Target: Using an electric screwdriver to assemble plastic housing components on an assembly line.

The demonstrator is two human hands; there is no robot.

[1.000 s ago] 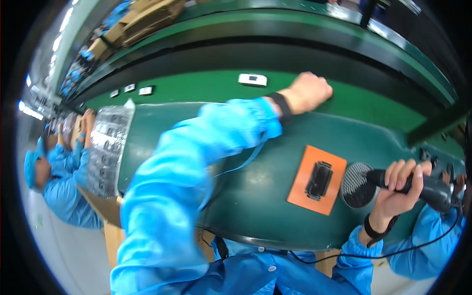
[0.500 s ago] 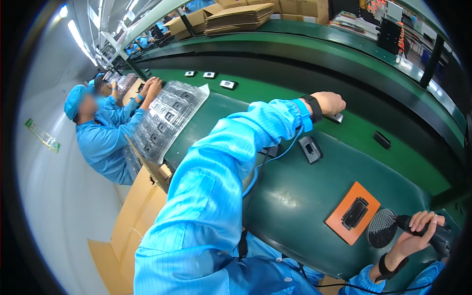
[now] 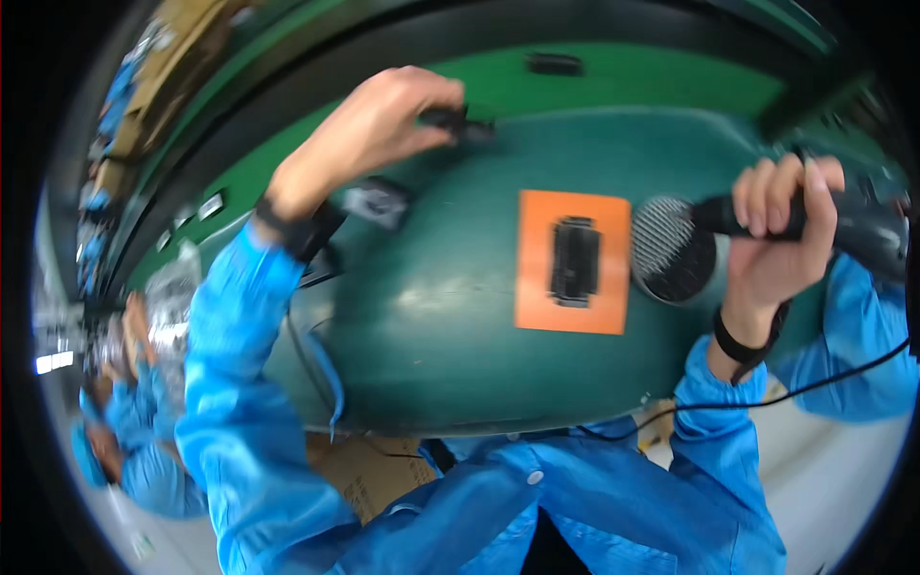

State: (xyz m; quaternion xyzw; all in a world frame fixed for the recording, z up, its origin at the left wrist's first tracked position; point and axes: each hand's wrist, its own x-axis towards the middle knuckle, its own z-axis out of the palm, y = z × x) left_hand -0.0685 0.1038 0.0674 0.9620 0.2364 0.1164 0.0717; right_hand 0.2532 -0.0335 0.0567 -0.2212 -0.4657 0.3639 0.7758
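Note:
My left hand [image 3: 379, 120] is closed round a small black part [image 3: 448, 119], held above the far left of the green work mat [image 3: 441, 297]; blur hides its details. Below that wrist, a small black and white device [image 3: 377, 203] lies on the mat. My right hand [image 3: 781, 216] grips a black electric screwdriver [image 3: 743, 215], its narrow end over a round dish of small screws [image 3: 676, 254]. Just left of the dish is an orange fixture block [image 3: 533, 307], in which a black rectangular housing [image 3: 575, 261] sits.
Past the mat runs a green conveyor belt [image 3: 661, 75] carrying a black part [image 3: 554, 64]; pale devices [image 3: 211, 205] lie farther left. Co-workers in blue [image 3: 158, 470] are at the left, and a blue sleeve [image 3: 858, 335] at the right. A black cable [image 3: 834, 388] crosses near my right wrist.
My view has swung to the right. My left hand has come back from the belt to above the mat with a black part in it. My right hand keeps hold of the screwdriver by the dish.

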